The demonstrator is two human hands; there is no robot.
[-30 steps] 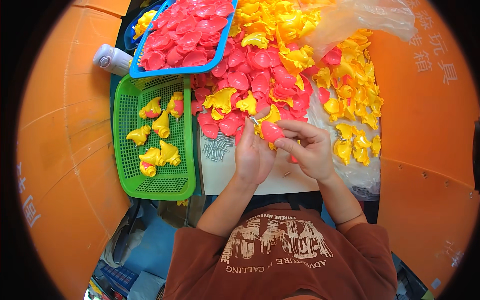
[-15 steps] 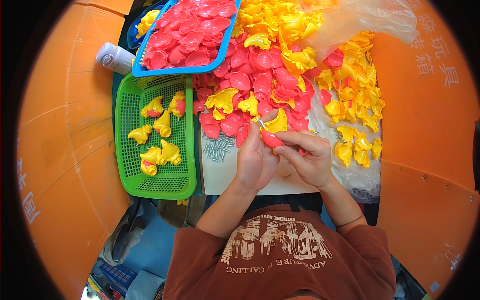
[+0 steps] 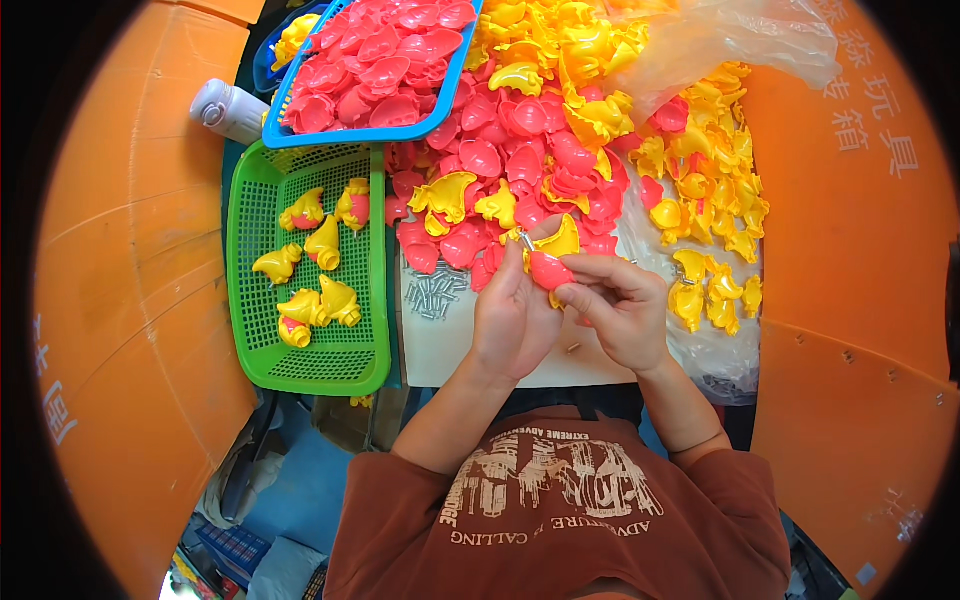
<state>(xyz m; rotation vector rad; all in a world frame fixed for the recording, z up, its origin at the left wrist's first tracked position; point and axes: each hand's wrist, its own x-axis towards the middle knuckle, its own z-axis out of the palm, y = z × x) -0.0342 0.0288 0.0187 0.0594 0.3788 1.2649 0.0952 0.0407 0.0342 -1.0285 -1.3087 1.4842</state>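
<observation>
My left hand [image 3: 510, 320] and my right hand [image 3: 618, 305] are together over the white board [image 3: 440, 350], both gripping one small toy part made of a pink shell [image 3: 548, 270] and a yellow shell [image 3: 560, 240]. A short metal pin sticks up from it near my left thumb. A little heap of metal screws [image 3: 432, 293] lies just left of my left hand. Behind my hands sits a big pile of loose pink shells [image 3: 520, 150] and yellow shells [image 3: 700, 200].
A green mesh basket [image 3: 255, 330] at the left holds several joined yellow-and-pink toys [image 3: 320, 300]. A blue tray [image 3: 340, 135] full of pink shells sits behind it. A grey bottle [image 3: 225, 108] lies at far left. Clear plastic bag [image 3: 730, 50] at top right. Orange walls surround.
My hands have brought the pink and yellow shells closer together and turned them slightly; both hands stayed over the white board. Nothing else moved.
</observation>
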